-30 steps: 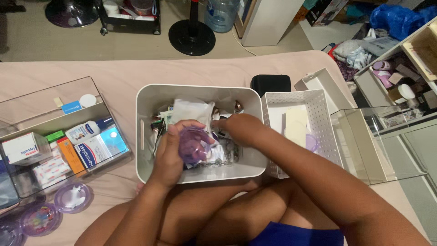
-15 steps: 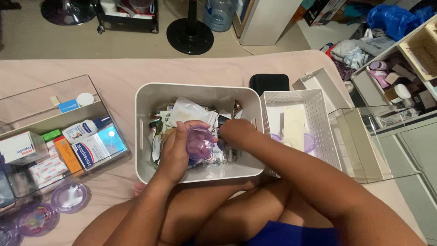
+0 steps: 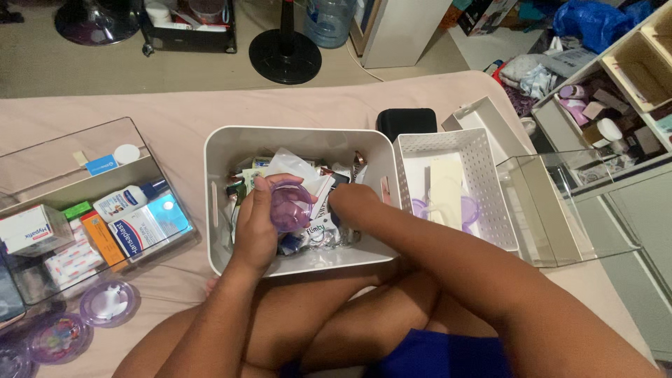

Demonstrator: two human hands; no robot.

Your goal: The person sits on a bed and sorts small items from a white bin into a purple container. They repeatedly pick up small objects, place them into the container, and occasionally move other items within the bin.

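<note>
Left hand (image 3: 255, 224) grips small purple cup (image 3: 288, 208) over white bin (image 3: 224, 150), centre-left. Right hand (image 3: 353, 203), at cup's 3 o'clock, digs in clutter; grasp unclear. Risk: cup tilts in thumb-finger hold, contents spill into bin.

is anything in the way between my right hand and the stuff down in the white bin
Nothing visible. Your right hand is already down inside the white bin, in among the packets. Your left hand holds a small purple container just beside it, over the bin, not across its path.
</note>
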